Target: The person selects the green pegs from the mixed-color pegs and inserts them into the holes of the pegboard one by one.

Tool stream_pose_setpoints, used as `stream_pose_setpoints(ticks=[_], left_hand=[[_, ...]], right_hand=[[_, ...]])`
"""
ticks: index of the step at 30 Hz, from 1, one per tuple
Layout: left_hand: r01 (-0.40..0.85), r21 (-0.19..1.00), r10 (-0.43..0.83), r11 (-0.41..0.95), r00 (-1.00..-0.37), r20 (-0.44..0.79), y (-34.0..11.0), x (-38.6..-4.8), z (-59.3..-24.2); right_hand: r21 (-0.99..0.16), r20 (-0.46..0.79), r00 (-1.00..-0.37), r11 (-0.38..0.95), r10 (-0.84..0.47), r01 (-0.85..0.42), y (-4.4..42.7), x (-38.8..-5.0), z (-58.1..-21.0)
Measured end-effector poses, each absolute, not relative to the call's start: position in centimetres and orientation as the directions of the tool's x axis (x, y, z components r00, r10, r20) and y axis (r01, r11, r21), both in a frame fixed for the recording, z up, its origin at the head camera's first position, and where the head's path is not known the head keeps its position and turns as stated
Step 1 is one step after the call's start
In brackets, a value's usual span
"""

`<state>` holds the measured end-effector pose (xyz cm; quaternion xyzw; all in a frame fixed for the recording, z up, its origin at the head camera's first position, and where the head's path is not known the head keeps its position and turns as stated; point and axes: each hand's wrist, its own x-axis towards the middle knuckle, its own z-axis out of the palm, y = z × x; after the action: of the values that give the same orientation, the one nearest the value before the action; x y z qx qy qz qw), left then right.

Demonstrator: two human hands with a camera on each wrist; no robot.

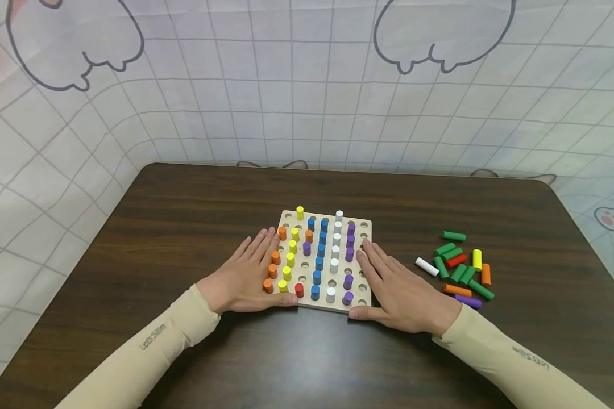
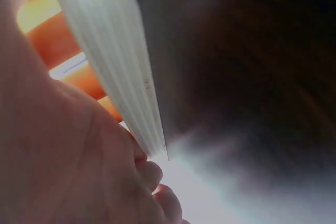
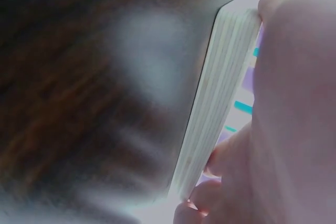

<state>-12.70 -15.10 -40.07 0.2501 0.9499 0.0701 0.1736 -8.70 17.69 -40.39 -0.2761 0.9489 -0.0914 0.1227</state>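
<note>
left hand point(image 1: 248, 272) and right hand point(image 1: 406, 289), fingers straight, touch the square pale-wood pegboard point(image 1: 312, 270) at nine and three o'clock.

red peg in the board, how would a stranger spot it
On the dark table sits a pale pegboard between the left hand and right hand. Along its near edge, the red peg stands between a yellow peg and a blue peg. It is the only red peg seen standing.

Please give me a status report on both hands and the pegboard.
Left hand and right hand: fingers extended, at opposite sides of pegboard. Pegboard: only partly filled. Loose pegs: off to the right, apparently not in the way.
</note>
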Motion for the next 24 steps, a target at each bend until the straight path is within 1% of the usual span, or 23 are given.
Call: stream_pose_setpoints(ticks=[8,15,20,24], left_hand=[[0.437,0.311,0.516,0.844,-0.82,-0.248,-15.4,-13.0,-40.8],[0.425,0.296,0.499,0.855,-0.829,-0.25,-14.8,-12.6,-40.6],[0.418,0.284,0.488,0.863,-0.835,-0.256,-14.3,-11.6,-40.8],[0.419,0.278,0.485,0.864,-0.842,-0.236,-14.2,-11.2,-40.9]], right_hand=[[-0.253,-0.193,-0.822,0.836,-0.536,-0.486,17.7,-8.7,-40.3],[-0.246,-0.2,-0.831,0.848,-0.519,-0.471,18.0,-8.4,-40.2],[-0.28,-0.184,-0.829,0.836,-0.528,-0.471,18.5,-8.2,-40.2],[-0.304,-0.177,-0.826,0.828,-0.535,-0.471,18.8,-8.3,-40.2]])
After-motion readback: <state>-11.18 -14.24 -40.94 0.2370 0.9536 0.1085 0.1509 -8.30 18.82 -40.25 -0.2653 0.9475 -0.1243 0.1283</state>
